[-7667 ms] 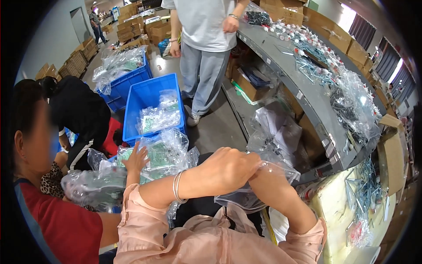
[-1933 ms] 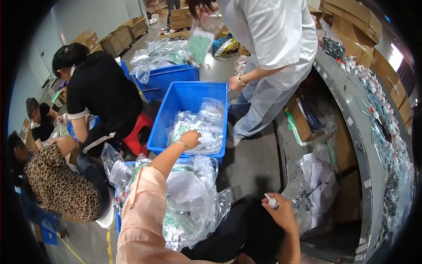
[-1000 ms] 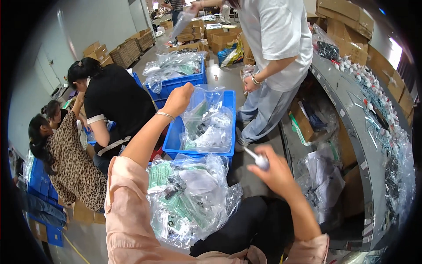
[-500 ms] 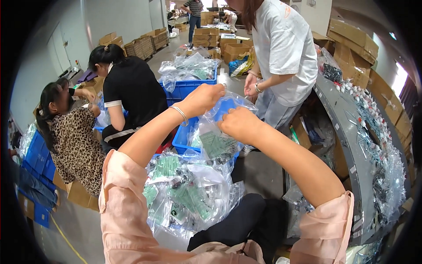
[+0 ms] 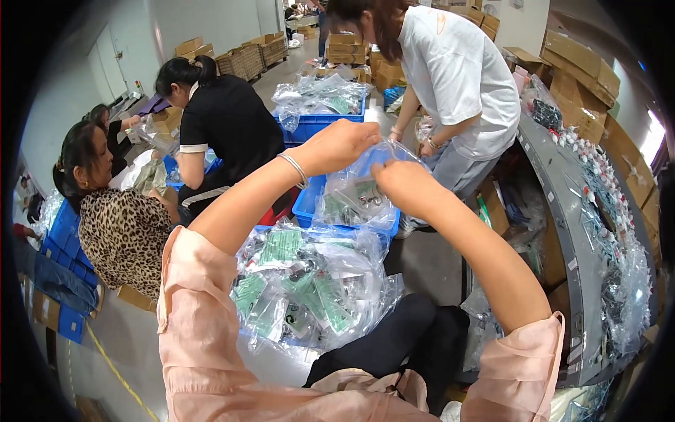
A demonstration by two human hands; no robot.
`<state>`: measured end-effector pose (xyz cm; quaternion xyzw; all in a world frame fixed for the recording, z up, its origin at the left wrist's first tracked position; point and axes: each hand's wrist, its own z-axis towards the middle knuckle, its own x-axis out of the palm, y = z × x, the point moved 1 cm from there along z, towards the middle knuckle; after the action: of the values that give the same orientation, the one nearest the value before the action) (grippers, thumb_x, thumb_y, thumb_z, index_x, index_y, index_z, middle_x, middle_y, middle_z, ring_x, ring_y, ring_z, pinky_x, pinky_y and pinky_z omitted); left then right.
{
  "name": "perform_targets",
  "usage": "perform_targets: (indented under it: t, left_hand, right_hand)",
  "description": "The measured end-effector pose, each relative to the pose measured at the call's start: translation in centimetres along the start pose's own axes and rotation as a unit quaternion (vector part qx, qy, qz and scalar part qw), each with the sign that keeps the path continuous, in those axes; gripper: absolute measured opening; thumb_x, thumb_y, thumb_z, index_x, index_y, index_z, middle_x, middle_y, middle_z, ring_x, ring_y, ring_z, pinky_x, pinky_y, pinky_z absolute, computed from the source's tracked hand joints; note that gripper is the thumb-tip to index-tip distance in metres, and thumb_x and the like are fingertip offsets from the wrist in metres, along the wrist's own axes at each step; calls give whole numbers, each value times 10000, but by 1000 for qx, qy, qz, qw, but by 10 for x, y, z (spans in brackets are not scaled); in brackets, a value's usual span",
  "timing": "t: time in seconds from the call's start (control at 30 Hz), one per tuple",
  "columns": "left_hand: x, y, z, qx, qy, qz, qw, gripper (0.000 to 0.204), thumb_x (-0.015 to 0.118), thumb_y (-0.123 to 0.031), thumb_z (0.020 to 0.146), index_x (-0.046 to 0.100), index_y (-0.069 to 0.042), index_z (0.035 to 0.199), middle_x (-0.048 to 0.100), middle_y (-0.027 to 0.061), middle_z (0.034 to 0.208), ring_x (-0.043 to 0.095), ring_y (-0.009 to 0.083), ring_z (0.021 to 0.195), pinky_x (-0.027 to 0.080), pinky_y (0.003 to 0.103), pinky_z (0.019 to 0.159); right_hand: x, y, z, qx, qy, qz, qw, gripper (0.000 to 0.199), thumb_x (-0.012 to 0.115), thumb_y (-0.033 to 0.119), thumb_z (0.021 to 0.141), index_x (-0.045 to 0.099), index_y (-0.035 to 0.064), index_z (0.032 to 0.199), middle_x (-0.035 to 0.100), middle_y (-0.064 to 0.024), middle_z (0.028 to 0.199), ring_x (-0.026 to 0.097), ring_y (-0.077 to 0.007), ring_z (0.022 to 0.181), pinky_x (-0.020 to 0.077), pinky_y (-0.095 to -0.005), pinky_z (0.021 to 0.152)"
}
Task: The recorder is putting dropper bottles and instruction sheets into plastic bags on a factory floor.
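Observation:
My left hand and my right hand are raised ahead of me, fingers closed on the upper edge of a clear plastic bag. The bag hangs between them over a blue crate; how much of the green and white printed matter below is inside it I cannot tell. Closer to me lies a heap of filled clear bags, with green cards and small dark parts showing through. My fingertips are partly hidden by the hands themselves.
Another blue crate with bagged goods stands farther off. A grey curved work surface runs along my right, loaded with small parts and plastic. A person in white bends close by; people sit at left. Cardboard boxes are stacked at right.
The whole view has shifted, so the surroundings sit farther right and my hands with them. The bag stays between both hands. The person in white has bent lower.

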<state>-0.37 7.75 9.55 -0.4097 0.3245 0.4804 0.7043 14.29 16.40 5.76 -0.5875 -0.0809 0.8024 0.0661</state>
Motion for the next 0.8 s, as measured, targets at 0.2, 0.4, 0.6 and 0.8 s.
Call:
perform_targets:
  t: [0.2, 0.4, 0.6, 0.8]
  left_hand:
    - [-15, 19, -15, 17, -46, 22, 999, 160, 488, -162, 897, 557, -21, 925, 588, 192, 738, 566, 372, 706, 451, 401, 623]
    - [-26, 55, -35, -4, -31, 98, 995, 144, 489, -169, 891, 535, -41, 937, 584, 181, 738, 564, 374, 702, 445, 419, 615]
    - [-25, 72, -40, -95, -101, 51, 989, 175, 487, -184, 889, 557, -33, 945, 591, 206, 757, 561, 398, 706, 452, 415, 627]
    - [-25, 70, -40, -244, -266, -152, 920, 237, 475, -192, 906, 571, 17, 848, 595, 130, 674, 625, 187, 634, 490, 314, 532]
  right_hand:
    - [14, 11, 8, -63, -11, 52, 997, 112, 537, 48, 728, 599, -3, 805, 573, -180, 948, 632, -313, 745, 515, -411, 636]
    - [-12, 26, 11, -47, -99, 52, 993, 138, 559, 181, 809, 544, 44, 814, 574, -116, 780, 609, -274, 688, 473, -411, 563]
    - [-23, 40, 7, -84, -196, 73, 974, 151, 574, 204, 808, 557, 55, 825, 550, -72, 755, 555, -245, 786, 423, -368, 764]
    - [-27, 0, 18, -5, -243, -158, 957, 233, 558, 98, 726, 595, 24, 944, 547, -105, 960, 527, -260, 937, 368, -402, 876]
